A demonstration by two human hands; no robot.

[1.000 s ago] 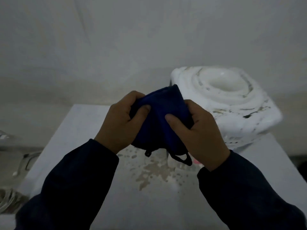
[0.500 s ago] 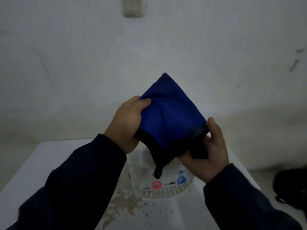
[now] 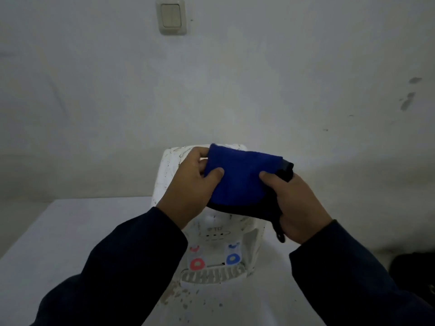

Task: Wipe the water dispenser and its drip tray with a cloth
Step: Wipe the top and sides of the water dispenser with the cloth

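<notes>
Above the water dispenser (image 3: 216,234), pinched the blue cloth (image 3: 240,180) at both ends with curled fingers (image 3: 199,153), left hand (image 3: 188,191) and right hand (image 3: 299,208). Seemed soft, light and floppy; best gripped bunched up.

The blue cloth (image 3: 237,177) looks soft and matt; the water dispenser (image 3: 219,234) is smooth, stained white plastic.

The white table (image 3: 58,231) carries the water dispenser (image 3: 219,234), with brown stains (image 3: 171,292) spattered before its drip tray (image 3: 211,276).
</notes>
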